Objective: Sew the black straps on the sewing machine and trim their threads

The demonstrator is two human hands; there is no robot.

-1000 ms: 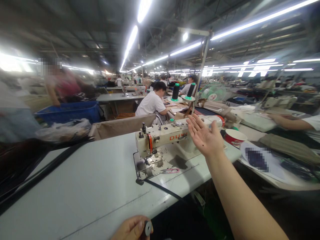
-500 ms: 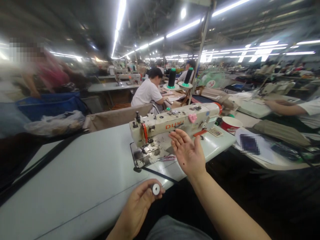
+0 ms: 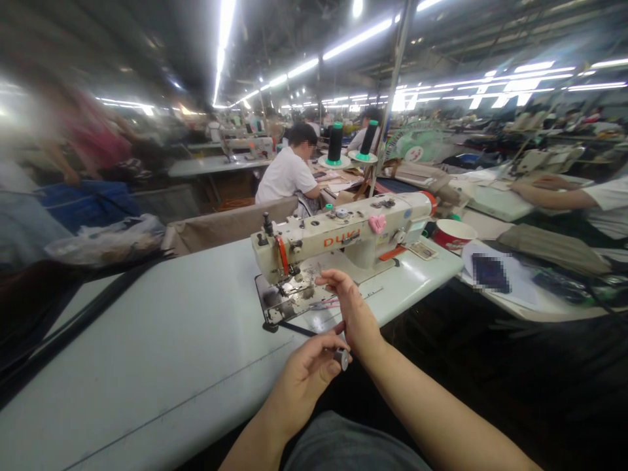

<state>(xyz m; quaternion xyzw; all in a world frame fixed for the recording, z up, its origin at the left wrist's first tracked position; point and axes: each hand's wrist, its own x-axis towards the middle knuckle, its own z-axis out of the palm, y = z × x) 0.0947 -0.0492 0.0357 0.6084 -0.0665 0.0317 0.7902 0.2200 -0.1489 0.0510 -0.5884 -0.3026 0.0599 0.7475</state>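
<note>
Between the thumb and fingers of my left hand [image 3: 305, 374] is a small metal bobbin [image 3: 342, 359], its round end turned to the right. My right hand [image 3: 357, 322] is just beyond and above it, palm facing left, with its fingers stretched out toward the machine bed and nothing visible in them. The two hands are close together at the table's front edge; whether they touch is unclear. Behind them stands a sewing machine [image 3: 314, 243] with orange lettering and a pink ornament [image 3: 377, 224]. Pink-handled snips [image 3: 328, 304] lie on its bed, partly behind my right hand.
A dark strap [image 3: 298, 330] runs from the machine bed toward my hands. The pale tabletop [image 3: 186, 340] stretches left. Two black thread cones [image 3: 335, 144] stand behind the machine. A red-and-white tub [image 3: 455, 234] is at right. A co-worker in white [image 3: 287, 173] sits ahead.
My left hand has moved right and slightly up with the bobbin, close to my right hand. The right hand has turned from palm up to palm leftward and come down a little.
</note>
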